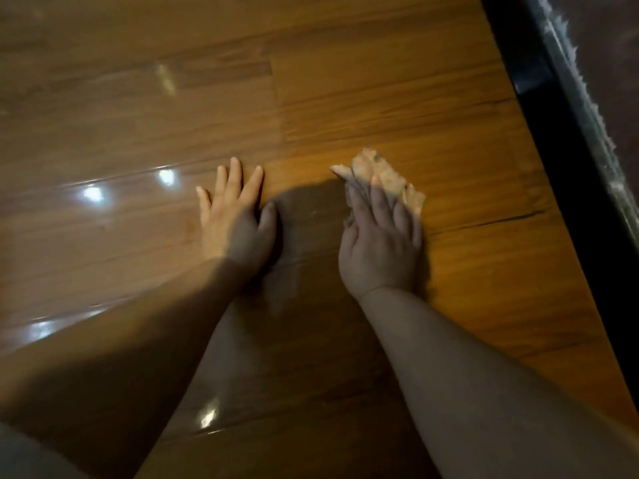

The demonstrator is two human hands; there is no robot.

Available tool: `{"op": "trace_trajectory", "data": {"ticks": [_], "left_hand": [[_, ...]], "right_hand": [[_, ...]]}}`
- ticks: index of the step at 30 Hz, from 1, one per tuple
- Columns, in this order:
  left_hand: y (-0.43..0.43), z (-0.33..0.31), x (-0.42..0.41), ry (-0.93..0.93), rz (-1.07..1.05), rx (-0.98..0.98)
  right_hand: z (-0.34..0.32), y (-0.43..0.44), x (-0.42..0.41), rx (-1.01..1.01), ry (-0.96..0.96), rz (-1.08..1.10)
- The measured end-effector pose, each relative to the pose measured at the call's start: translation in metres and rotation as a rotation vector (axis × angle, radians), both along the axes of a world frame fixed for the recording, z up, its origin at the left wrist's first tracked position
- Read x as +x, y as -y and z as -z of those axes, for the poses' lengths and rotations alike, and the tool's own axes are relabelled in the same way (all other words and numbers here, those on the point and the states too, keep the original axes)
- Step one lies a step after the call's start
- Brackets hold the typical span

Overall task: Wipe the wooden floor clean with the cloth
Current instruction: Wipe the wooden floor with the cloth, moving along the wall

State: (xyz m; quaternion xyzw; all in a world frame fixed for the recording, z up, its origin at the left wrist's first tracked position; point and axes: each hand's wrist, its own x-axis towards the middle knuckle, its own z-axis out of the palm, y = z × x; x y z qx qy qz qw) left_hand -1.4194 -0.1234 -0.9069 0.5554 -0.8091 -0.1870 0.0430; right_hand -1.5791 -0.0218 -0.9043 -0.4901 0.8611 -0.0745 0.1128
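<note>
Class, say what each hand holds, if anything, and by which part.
Right hand presses the near end of the cloth onto the wooden floor, fingers flat. Left hand holds nothing, resting flat on the floor.

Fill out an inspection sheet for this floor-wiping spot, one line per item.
Surface: wooden floor, glossy planks, light glare at the left, shadow between the arms.
Job's things: cloth, pale and crumpled, on the floor, partly under the right hand.
Clutter: nothing seen.
Hands: left hand flat on the floor, fingers spread; right hand presses the cloth with flat fingers.
Cables: nothing seen.
Surroundings: dark strip along the floor's right edge; frayed pale edge beyond it.
</note>
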Motion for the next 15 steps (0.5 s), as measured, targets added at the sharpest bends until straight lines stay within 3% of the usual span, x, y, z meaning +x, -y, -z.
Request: {"op": "trace_trajectory", "data": {"ticks": [2, 6, 11, 12, 14, 15], "left_hand": [[-0.01, -0.002, 0.044, 0.019, 0.034, -0.001], [-0.022, 0.002, 0.134, 0.322, -0.205, -0.015], [-0.02, 0.01, 0.139, 0.25, -0.168, -0.047], [-0.019, 0.011, 0.141, 0.244, -0.175, -0.057], [-0.019, 0.012, 0.141, 0.235, -0.187, -0.063], [-0.02, 0.011, 0.139, 0.228, -0.189, -0.057]], "right_hand": [[0.001, -0.009, 0.006, -0.019, -0.008, 0.006], [0.008, -0.01, 0.009, -0.036, 0.039, 0.057], [0.012, -0.012, 0.007, -0.003, -0.136, -0.007], [0.01, -0.01, 0.008, 0.014, -0.112, -0.002], [0.002, -0.015, 0.03, -0.016, 0.112, -0.019], [0.0, -0.025, 0.047, -0.038, 0.195, -0.135]]}}
